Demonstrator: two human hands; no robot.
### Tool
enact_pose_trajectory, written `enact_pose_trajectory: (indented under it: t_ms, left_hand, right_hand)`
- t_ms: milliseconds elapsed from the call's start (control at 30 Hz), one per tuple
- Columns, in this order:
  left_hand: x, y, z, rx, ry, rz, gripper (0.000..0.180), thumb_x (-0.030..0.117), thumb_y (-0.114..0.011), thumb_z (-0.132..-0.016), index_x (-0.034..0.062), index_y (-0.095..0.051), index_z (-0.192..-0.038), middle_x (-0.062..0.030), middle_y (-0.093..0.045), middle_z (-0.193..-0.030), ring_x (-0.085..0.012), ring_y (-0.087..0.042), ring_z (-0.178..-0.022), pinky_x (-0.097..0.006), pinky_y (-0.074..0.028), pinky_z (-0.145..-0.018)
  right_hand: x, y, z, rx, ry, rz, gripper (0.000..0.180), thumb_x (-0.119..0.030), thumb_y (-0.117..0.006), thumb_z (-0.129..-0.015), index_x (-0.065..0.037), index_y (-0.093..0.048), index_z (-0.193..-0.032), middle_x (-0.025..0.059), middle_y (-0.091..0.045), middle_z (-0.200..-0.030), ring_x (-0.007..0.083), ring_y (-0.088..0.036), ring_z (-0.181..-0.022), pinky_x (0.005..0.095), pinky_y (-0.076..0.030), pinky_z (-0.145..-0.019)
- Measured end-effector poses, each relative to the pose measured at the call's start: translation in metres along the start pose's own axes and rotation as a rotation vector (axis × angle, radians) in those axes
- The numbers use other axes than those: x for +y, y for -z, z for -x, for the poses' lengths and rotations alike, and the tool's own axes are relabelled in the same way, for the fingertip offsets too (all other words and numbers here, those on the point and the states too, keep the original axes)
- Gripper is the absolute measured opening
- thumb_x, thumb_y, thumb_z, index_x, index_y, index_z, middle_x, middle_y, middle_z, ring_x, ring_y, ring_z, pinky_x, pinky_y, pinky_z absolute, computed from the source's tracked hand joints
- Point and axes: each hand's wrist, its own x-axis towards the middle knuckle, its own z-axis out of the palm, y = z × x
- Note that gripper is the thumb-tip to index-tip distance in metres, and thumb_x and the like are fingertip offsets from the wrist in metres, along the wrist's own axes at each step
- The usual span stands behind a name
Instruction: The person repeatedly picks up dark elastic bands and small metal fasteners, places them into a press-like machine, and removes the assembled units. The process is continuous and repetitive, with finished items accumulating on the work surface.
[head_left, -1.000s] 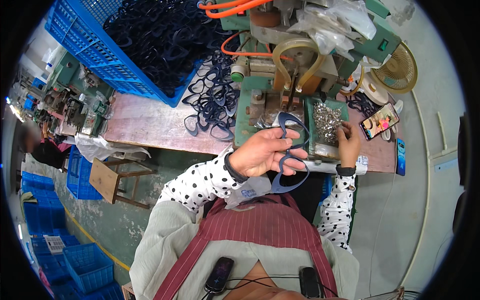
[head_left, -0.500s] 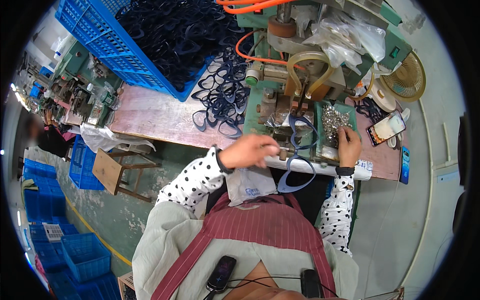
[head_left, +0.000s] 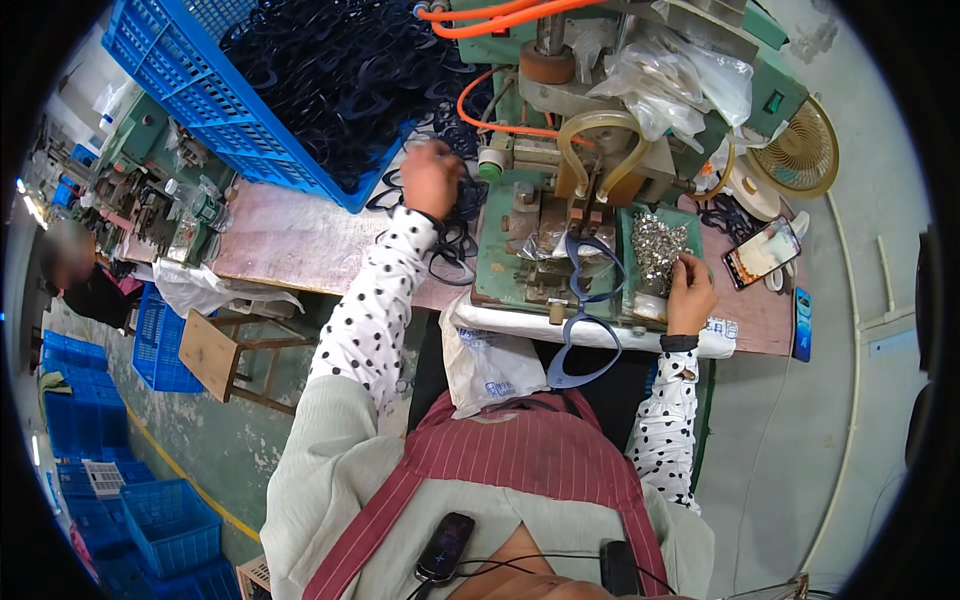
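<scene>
My left hand (head_left: 431, 180) is over the loose pile of dark blue eyeglass frame fronts (head_left: 455, 245) beside the crate; its fingers are blurred, so I cannot tell if they grip one. Under the head of the green press machine (head_left: 508, 240), a blue eyeglass frame front (head_left: 568, 380) hangs down, its lower loop past the table edge. My right hand (head_left: 690, 298) rests at the right side of a green tray (head_left: 629, 232) of small shiny metal parts (head_left: 657, 245). Its thumb and fingers are pinched together; anything between them is too small to make out.
A blue crate (head_left: 225, 110) heaped with dark frames stands at the back left. A phone (head_left: 762, 254), a fan (head_left: 800, 150) and a blue device (head_left: 802, 325) are at the right. A white bag (head_left: 490, 365) hangs at the table edge. A wooden stool (head_left: 212, 352) and another person (head_left: 95, 290) are left.
My left hand has moved from near the hanging frame, away and left, to the pile of frames. My right hand stays at the metal parts. The hanging frame keeps its place at the machine.
</scene>
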Motion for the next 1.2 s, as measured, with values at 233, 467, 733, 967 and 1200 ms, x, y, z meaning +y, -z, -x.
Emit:
enact_pose_trajectory:
  t_ms: [233,467,733,967,1200]
  left_hand:
    - [-0.051,0.045,-0.014,0.268,0.673,0.989,0.034,0.03,-0.047,-0.099,0.0012,-0.056,-0.083,-0.0146,-0.068,-0.079,-0.0218,-0.062,-0.059,-0.031,-0.049,-0.056]
    - [-0.003,0.066,0.021,-0.047,1.336,1.601,0.047,0.052,-0.044,-0.098,0.0056,-0.051,-0.107,-0.0033,-0.054,-0.069,-0.0115,-0.041,-0.047,-0.027,-0.042,-0.05]
    - [0.081,0.119,0.029,-0.253,1.121,1.37,0.048,0.04,-0.042,-0.102,-0.002,-0.055,-0.121,-0.0077,-0.064,-0.077,-0.0118,-0.056,-0.062,-0.023,-0.044,-0.059]
    - [0.102,0.163,0.027,-0.58,1.114,1.733,0.035,0.026,-0.049,-0.101,-0.001,-0.05,-0.124,-0.009,-0.065,-0.081,-0.0076,-0.046,-0.05,-0.018,-0.038,-0.046]
    - [0.154,0.165,0.016,-1.081,1.043,2.062,0.034,0.02,-0.05,-0.1,0.0002,-0.053,-0.127,-0.0078,-0.065,-0.079,-0.006,-0.046,-0.046,-0.017,-0.036,-0.04]
  right_hand:
    - [-0.006,-0.001,0.0,-0.038,0.016,-0.062,0.015,-0.011,-0.066,-0.086,-0.006,-0.066,-0.1,0.0116,-0.069,-0.082,0.0202,-0.068,-0.071,0.0331,-0.051,-0.064]
    - [-0.048,0.009,-0.009,-0.209,-0.072,-0.355,0.009,-0.004,-0.065,-0.084,0.0,-0.069,-0.092,0.0012,-0.067,-0.082,0.0078,-0.058,-0.075,0.0215,-0.045,-0.067]
    - [-0.15,0.033,-0.005,-0.469,-0.082,-0.747,0.018,-0.001,-0.068,-0.079,-0.001,-0.073,-0.097,0.0039,-0.07,-0.087,0.0094,-0.06,-0.077,0.0223,-0.046,-0.069]
    - [-0.168,0.01,-0.008,-0.507,-0.18,-0.769,0.042,-0.003,-0.074,-0.074,0.001,-0.052,-0.109,0.0073,-0.067,-0.083,0.0084,-0.06,-0.071,0.0229,-0.046,-0.061]
    - [-0.17,0.005,-0.004,-0.437,-0.192,-0.867,0.045,-0.001,-0.073,-0.074,0.002,-0.05,-0.113,0.0076,-0.068,-0.084,0.0075,-0.058,-0.07,0.023,-0.047,-0.062]
